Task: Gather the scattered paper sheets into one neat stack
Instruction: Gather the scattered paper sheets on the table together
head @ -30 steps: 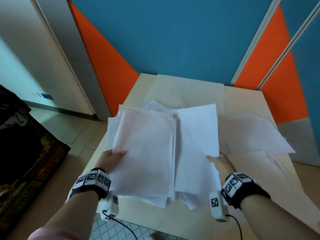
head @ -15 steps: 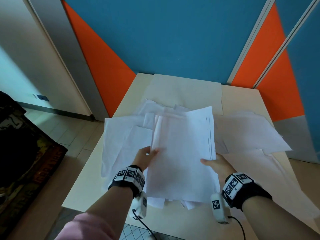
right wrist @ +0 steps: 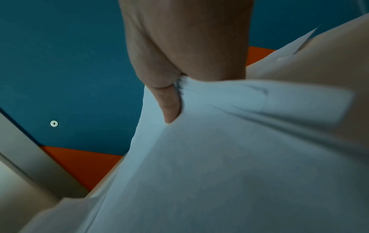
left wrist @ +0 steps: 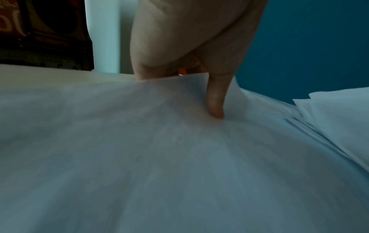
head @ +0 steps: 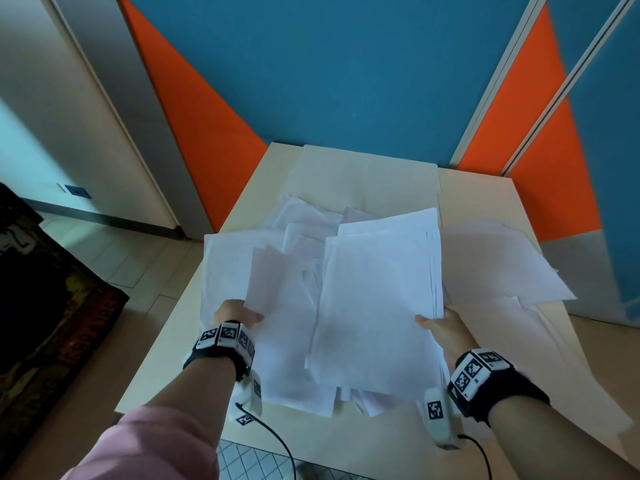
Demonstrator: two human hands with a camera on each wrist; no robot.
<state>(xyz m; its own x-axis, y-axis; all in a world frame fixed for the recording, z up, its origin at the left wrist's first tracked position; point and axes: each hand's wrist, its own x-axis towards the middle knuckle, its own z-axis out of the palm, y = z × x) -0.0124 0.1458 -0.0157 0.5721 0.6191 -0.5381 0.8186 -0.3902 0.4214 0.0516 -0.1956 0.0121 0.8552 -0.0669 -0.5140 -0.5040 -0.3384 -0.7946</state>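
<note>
White paper sheets lie scattered over a pale table [head: 194, 372]. My right hand [head: 441, 325] grips the right edge of a thick bunch of sheets [head: 377, 306], thumb on top; the right wrist view shows the thumb [right wrist: 169, 107] pressed into the bunch [right wrist: 219, 157]. My left hand [head: 239, 315] pinches the near edge of a loose sheet [head: 277, 306] to the left of the bunch, thumb on top, as the left wrist view shows with the thumb [left wrist: 215, 104] on the paper [left wrist: 159, 157]. More sheets [head: 495, 265] lie spread at the right and behind.
A large pale sheet [head: 367, 181] lies flat at the table's far end, against the blue and orange wall. A dark cabinet [head: 41, 306] stands on the floor at the left. Cables hang from my wrist cameras over the table's near edge [head: 311, 459].
My left hand let go of the bunch, moved left and took hold of another loose sheet. The right hand kept its grip on the bunch and barely moved.
</note>
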